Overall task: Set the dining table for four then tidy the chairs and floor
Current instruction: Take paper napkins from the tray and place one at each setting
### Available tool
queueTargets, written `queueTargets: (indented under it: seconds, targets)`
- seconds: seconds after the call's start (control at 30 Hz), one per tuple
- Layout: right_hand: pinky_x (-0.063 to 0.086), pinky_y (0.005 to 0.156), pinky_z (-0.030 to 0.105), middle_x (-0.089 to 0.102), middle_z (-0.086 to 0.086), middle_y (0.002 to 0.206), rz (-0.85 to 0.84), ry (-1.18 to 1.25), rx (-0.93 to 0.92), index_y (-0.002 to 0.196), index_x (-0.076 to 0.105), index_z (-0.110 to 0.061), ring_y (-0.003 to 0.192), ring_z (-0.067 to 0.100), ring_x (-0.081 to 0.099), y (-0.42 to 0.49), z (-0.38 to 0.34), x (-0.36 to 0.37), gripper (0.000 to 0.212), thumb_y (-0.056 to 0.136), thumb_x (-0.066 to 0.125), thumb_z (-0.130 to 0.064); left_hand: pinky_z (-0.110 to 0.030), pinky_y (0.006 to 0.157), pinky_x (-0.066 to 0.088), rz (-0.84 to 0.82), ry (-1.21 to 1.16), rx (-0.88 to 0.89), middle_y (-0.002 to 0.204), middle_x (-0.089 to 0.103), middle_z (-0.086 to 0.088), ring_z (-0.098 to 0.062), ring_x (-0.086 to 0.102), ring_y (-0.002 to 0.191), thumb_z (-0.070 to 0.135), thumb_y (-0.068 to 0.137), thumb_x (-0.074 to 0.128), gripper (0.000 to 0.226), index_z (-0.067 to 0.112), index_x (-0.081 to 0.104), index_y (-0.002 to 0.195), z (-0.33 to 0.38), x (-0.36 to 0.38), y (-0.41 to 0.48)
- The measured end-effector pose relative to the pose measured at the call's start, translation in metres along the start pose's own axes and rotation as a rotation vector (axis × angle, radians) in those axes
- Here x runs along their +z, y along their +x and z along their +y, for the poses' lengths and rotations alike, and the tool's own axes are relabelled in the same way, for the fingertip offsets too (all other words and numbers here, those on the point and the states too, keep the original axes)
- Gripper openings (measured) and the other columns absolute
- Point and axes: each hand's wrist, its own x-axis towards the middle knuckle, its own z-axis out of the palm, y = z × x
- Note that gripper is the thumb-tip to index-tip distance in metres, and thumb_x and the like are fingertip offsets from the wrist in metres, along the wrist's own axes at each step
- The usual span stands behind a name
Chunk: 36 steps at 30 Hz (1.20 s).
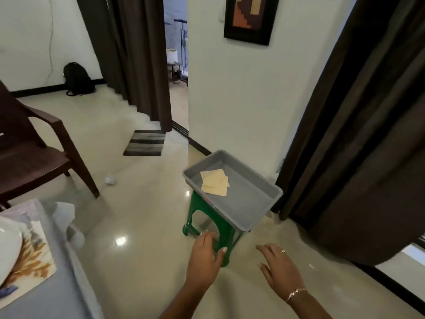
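the grey tray (253,203) sits on a green stool (202,210) beside the curtain (358,134), likely parked there as a supply point near the table (46,293), where a placemat (34,256) and plate (8,245) are already laid. pale napkins (215,182) lie in the tray's far end. we reach toward it: our left hand (205,256) curls loosely in front of the stool's leg, whether touching it we cannot tell, holding nothing; our right hand (279,265) is spread flat and empty. a crumpled ball (110,180) lies on the floor (138,215) near the chair (30,157).
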Motion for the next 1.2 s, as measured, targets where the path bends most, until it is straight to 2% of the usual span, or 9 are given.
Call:
queueTargets:
  seconds: [0.13,0.23,0.33,0.47,0.57,0.67,0.8,0.9,1.2]
  targets:
    - [0.049,0.071,0.018,0.058,-0.007,0.098,-0.095,0.076,-0.025,0.110,0.055,-0.026,0.085,0.012,0.061,0.061,0.026,0.003,0.039,0.074,0.071,-0.024,-0.021,0.105,0.032,0.015,0.027,-0.120,0.139,0.044,0.003,-0.011,0.038,0.129,0.037,0.094,0.049,0.041,0.019,0.043,0.131,0.002,0.008,0.053]
    - [0.039,0.091,0.020,0.050,-0.005,0.120,-0.146,0.105,-0.015,0.126,0.049,-0.024,0.112,0.015,0.049,0.110,0.040,0.006,0.034,0.092,0.050,-0.027,-0.020,0.102,0.034,0.017,0.019,-0.180,0.139,0.045,0.004,-0.010,0.040,0.128,0.037,0.094,0.050,0.046,0.019,0.041,0.136,-0.001,0.012,0.099]
    - [0.036,0.094,0.019,0.048,-0.006,0.126,-0.194,0.151,0.044,0.130,0.045,-0.024,0.116,0.013,0.047,0.163,0.063,0.019,0.036,0.095,0.046,-0.028,-0.024,0.102,0.040,-0.025,-0.012,-0.218,0.137,0.048,0.001,-0.013,0.046,0.123,0.039,0.093,0.052,0.046,0.018,0.044,0.133,-0.010,0.017,0.156]
    - [0.036,0.082,0.015,0.050,-0.007,0.107,-0.315,0.253,0.244,0.124,0.050,-0.022,0.096,0.010,0.049,0.244,0.091,0.046,0.031,0.092,0.052,-0.023,-0.029,0.103,0.041,-0.146,-0.020,-0.234,0.138,0.048,-0.001,-0.016,0.048,0.122,0.043,0.091,0.053,0.051,0.017,0.044,0.134,-0.035,0.019,0.245]
    - [0.040,0.062,0.014,0.053,-0.002,0.081,-0.397,0.505,0.542,0.095,0.056,-0.019,0.072,0.012,0.049,0.307,0.101,0.074,0.008,0.089,0.058,-0.014,-0.029,0.102,0.040,-0.255,0.048,-0.265,0.138,0.048,-0.005,-0.019,0.048,0.122,0.045,0.093,0.049,0.055,0.014,0.040,0.138,-0.060,0.017,0.310]
    - [0.037,0.050,0.016,0.054,0.004,0.075,-0.447,0.675,0.820,0.075,0.053,-0.020,0.064,0.015,0.049,0.369,0.107,0.114,0.019,0.088,0.057,-0.006,-0.030,0.097,0.043,-0.357,0.065,-0.286,0.133,0.052,-0.006,-0.020,0.052,0.116,0.044,0.093,0.050,0.051,0.014,0.044,0.133,-0.084,0.021,0.367]
    - [0.040,0.057,0.025,0.051,0.004,0.070,-0.456,0.771,0.991,0.069,0.054,-0.018,0.064,0.017,0.048,0.443,0.110,0.171,0.025,0.088,0.052,-0.002,-0.031,0.103,0.039,-0.514,0.181,-0.243,0.139,0.046,-0.003,-0.021,0.044,0.126,0.046,0.092,0.049,0.053,0.016,0.041,0.135,-0.114,0.040,0.434]
    - [0.042,0.072,0.031,0.054,0.007,0.082,-0.479,0.764,1.033,0.075,0.056,-0.016,0.081,0.023,0.051,0.487,0.119,0.201,0.020,0.089,0.049,-0.004,-0.031,0.105,0.037,-0.604,0.227,-0.227,0.141,0.045,-0.002,-0.021,0.042,0.128,0.046,0.093,0.048,0.053,0.017,0.040,0.137,-0.133,0.056,0.468]
    - [0.039,0.077,0.031,0.060,0.022,0.109,-0.448,0.745,1.140,0.112,0.057,0.004,0.089,0.024,0.049,0.569,0.159,0.268,0.028,0.088,0.044,0.006,-0.031,0.101,0.038,-0.724,0.200,-0.260,0.139,0.046,-0.004,-0.023,0.044,0.125,0.043,0.095,0.045,0.048,0.016,0.042,0.134,-0.169,0.082,0.507]
